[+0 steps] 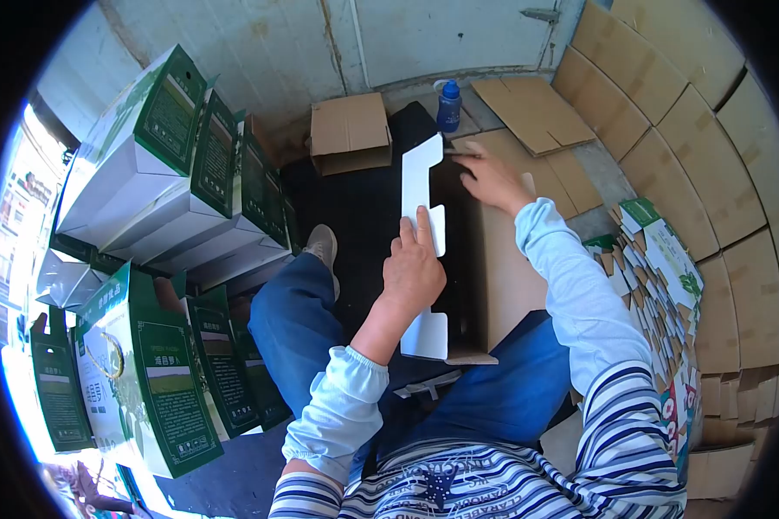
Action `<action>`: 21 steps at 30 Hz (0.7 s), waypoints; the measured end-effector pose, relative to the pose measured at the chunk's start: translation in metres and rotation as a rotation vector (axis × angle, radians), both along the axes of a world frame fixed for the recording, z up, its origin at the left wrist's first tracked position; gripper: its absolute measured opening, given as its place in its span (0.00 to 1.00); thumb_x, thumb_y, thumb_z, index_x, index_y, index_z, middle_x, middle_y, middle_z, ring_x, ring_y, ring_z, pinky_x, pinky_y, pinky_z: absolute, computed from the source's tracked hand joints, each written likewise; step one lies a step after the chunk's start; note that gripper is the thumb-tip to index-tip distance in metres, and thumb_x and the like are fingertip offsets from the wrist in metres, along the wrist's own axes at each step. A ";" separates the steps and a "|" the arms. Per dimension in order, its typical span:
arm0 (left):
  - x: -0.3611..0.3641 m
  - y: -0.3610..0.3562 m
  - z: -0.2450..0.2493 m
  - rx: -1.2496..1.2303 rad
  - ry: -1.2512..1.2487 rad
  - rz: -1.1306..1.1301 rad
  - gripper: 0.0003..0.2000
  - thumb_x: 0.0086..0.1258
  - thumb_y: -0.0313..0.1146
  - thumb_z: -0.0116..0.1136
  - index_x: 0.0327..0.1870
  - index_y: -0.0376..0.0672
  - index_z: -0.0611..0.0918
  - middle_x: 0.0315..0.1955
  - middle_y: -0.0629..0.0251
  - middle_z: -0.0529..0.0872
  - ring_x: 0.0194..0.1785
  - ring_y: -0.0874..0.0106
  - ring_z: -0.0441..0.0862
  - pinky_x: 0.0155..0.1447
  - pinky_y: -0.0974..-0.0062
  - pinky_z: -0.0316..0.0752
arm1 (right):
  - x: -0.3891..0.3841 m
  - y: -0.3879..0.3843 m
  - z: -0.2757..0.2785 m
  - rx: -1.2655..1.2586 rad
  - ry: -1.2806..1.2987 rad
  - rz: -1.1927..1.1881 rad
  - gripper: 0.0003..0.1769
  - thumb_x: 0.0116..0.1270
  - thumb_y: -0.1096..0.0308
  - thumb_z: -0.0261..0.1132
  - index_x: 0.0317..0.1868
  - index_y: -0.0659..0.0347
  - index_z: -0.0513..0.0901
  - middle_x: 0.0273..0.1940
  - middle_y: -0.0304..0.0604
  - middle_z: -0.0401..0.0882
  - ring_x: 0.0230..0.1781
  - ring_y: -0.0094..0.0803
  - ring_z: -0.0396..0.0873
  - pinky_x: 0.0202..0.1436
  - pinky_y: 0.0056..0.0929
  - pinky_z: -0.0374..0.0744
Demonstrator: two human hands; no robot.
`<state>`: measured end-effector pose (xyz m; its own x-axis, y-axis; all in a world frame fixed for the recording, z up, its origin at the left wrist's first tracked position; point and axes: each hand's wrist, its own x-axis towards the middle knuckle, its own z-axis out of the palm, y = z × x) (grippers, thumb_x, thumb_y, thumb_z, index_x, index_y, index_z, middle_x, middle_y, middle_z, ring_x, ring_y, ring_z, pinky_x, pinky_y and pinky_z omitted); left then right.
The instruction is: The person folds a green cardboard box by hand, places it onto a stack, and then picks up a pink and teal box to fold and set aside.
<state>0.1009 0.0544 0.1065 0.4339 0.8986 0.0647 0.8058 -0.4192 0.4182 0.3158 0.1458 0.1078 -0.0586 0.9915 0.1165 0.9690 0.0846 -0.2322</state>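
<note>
Between my knees stands a carton (500, 281) with its brown inside showing and a white notched flap (415, 186) along its left side. My left hand (414, 270) lies on that flap, two fingers stretched along it and the others partly bent. At the far end of the carton is my right hand (493, 180), palm down, with thumb and forefinger apart near the flap's upper tip. Its other fingers are partly hidden. No held object shows in either hand.
Green-and-white printed boxes (169, 389) stand stacked at the left. A small brown box (350, 130), a blue bottle (448, 105) and flat cardboard (532, 112) lie ahead. Folded cartons (653, 277) and a wall of brown boxes (710, 164) are at the right.
</note>
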 end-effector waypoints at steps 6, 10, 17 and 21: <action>0.007 0.000 -0.014 0.174 -0.053 -0.077 0.37 0.54 0.26 0.51 0.68 0.27 0.52 0.64 0.37 0.59 0.66 0.43 0.60 0.58 0.51 0.68 | 0.025 0.039 -0.011 0.009 0.476 -0.203 0.19 0.61 0.62 0.55 0.52 0.56 0.75 0.55 0.48 0.76 0.55 0.45 0.74 0.55 0.39 0.73; 0.015 0.006 -0.020 0.206 0.141 -0.063 0.36 0.54 0.28 0.53 0.66 0.27 0.58 0.65 0.40 0.60 0.68 0.47 0.59 0.57 0.50 0.68 | 0.020 0.036 -0.025 0.075 0.457 -0.081 0.19 0.61 0.64 0.56 0.53 0.58 0.73 0.55 0.49 0.76 0.55 0.45 0.74 0.56 0.39 0.72; 0.028 0.018 -0.025 0.154 0.305 -0.070 0.33 0.57 0.34 0.54 0.67 0.33 0.62 0.67 0.49 0.60 0.70 0.52 0.56 0.51 0.49 0.74 | -0.003 -0.006 0.002 0.332 0.070 -0.085 0.19 0.60 0.65 0.60 0.50 0.64 0.73 0.54 0.56 0.71 0.51 0.54 0.74 0.53 0.46 0.73; 0.031 0.018 -0.033 0.208 0.373 -0.068 0.34 0.58 0.37 0.56 0.68 0.38 0.63 0.68 0.54 0.60 0.71 0.55 0.55 0.51 0.51 0.74 | -0.028 -0.086 0.052 0.328 0.064 0.161 0.19 0.60 0.58 0.63 0.42 0.66 0.77 0.48 0.55 0.72 0.46 0.54 0.75 0.49 0.47 0.74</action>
